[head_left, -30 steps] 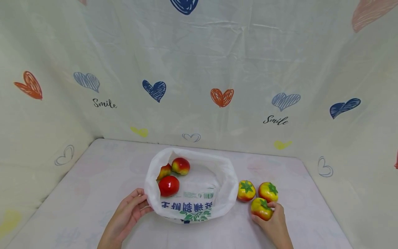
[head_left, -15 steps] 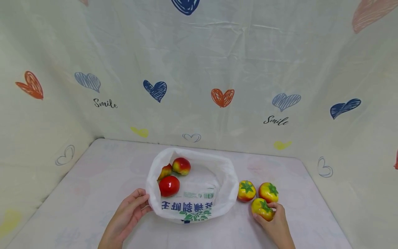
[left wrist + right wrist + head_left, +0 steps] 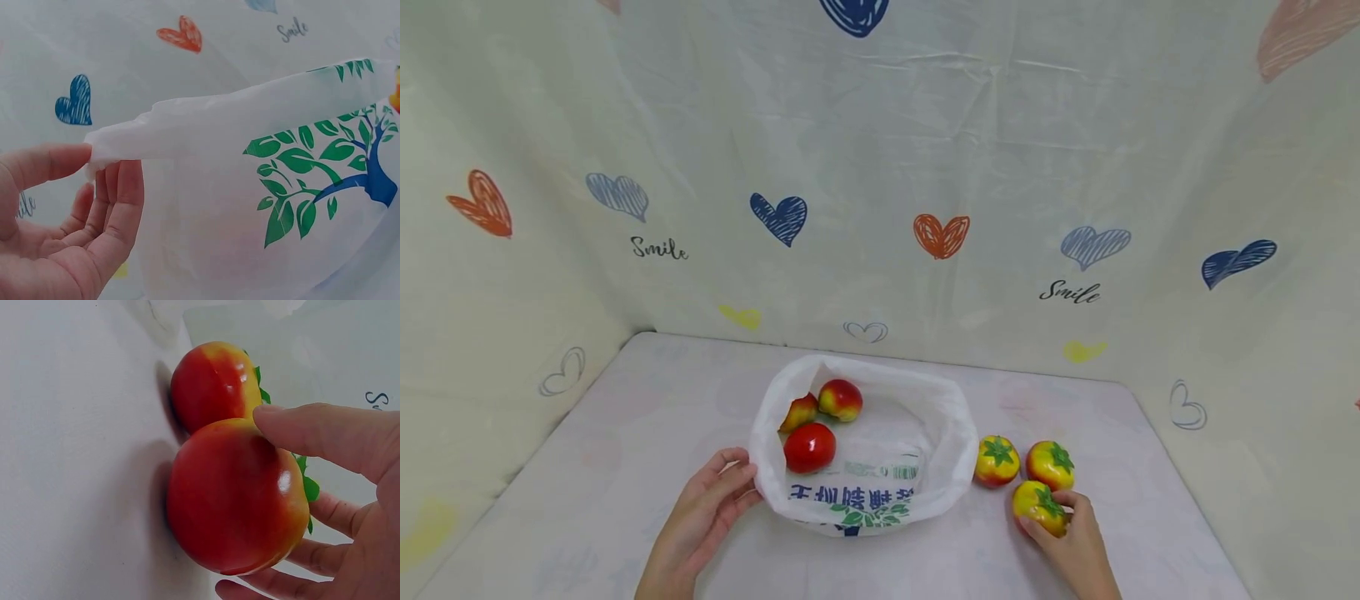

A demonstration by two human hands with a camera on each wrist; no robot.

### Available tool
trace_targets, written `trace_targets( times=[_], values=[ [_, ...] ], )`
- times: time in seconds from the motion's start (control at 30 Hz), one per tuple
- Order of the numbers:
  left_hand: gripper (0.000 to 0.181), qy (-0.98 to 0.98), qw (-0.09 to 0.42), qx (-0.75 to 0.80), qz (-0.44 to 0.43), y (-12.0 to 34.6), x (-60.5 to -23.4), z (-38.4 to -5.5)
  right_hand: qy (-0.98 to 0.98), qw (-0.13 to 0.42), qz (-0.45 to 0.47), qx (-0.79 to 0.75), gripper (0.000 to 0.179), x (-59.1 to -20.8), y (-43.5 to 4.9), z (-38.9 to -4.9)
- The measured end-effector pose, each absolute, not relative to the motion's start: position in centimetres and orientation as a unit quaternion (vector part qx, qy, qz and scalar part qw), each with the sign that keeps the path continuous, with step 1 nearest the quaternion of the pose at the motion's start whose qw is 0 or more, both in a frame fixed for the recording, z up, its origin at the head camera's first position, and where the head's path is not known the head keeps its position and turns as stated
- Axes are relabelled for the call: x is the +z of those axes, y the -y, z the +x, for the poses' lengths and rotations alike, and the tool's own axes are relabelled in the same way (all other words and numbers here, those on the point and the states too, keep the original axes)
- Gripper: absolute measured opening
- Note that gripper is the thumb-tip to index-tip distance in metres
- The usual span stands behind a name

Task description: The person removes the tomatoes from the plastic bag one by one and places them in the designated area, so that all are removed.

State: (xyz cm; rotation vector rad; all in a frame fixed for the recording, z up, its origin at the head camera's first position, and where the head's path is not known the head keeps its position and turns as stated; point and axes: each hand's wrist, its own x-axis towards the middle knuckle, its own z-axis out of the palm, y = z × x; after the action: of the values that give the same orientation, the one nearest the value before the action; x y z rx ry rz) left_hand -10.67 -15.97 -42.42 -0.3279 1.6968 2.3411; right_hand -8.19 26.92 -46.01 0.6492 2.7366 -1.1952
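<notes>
A white plastic bag with blue lettering and green leaf print stands with its mouth wide open. My left hand pinches the left side of its rim between thumb and fingers, as the left wrist view also shows. Inside the bag lie a plain red fruit and two red-and-yellow fruits, one partly hidden by the rim. To the bag's right, my right hand grips a yellow-red persimmon with a green leafy top, thumb on one side and fingers on the other.
Two more persimmons are close by: one against the bag's right side, another just behind the held one. The pale table ends at a white curtain printed with hearts, which also runs along both sides.
The persimmon in my right hand has turned slightly, showing more of its yellow top, and shifted a little to the right. My left hand keeps its hold on the bag rim.
</notes>
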Motion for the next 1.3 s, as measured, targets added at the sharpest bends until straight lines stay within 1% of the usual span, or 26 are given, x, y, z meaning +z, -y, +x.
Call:
trace_targets(
  times=[0.17,0.37,0.47,0.53,0.6,0.7,0.83,1.0,1.23,1.3],
  values=[
    [0.017,-0.582,0.104,0.803,-0.077,16.5,-42.6,-10.5,-0.895,0.036,0.211,-0.391,0.076,-44.9,-26.7,-8.0],
    [0.020,-0.573,0.106,0.811,-0.049,16.8,-42.7,-10.4,-0.904,-0.004,0.205,-0.374,0.063,-43.3,-25.8,-7.5],
    [0.017,-0.577,0.109,0.807,-0.058,16.6,-42.6,-10.4,-0.907,-0.035,0.187,-0.377,0.054,-42.5,-24.9,-7.4],
    [0.014,-0.579,0.111,0.805,-0.067,16.5,-42.6,-10.4,-0.906,-0.067,0.165,-0.384,0.049,-42.0,-24.1,-7.4],
    [0.013,-0.582,0.109,0.803,-0.072,16.5,-42.6,-10.4,-0.908,-0.094,0.142,-0.383,0.045,-41.7,-23.1,-7.4],
    [0.013,-0.582,0.109,0.802,-0.076,16.4,-42.6,-10.4,-0.909,-0.119,0.103,-0.385,0.041,-41.3,-21.7,-7.6],
    [0.012,-0.580,0.110,0.803,-0.082,16.3,-42.5,-10.5,-0.911,-0.096,0.069,-0.396,0.037,-40.7,-20.1,-8.0],
    [0.012,-0.578,0.111,0.805,-0.071,16.4,-42.6,-10.5,-0.908,-0.052,0.052,-0.412,0.035,-39.7,-18.6,-8.6],
    [0.014,-0.577,0.110,0.808,-0.047,16.5,-42.8,-10.5,-0.909,-0.041,-0.001,-0.414,0.035,-38.4,-16.6,-9.3],
    [0.014,-0.577,0.109,0.808,-0.046,16.5,-42.8,-10.5,-0.909,-0.030,-0.014,-0.415,0.035,-37.9,-16.1,-9.5]
  ],
)
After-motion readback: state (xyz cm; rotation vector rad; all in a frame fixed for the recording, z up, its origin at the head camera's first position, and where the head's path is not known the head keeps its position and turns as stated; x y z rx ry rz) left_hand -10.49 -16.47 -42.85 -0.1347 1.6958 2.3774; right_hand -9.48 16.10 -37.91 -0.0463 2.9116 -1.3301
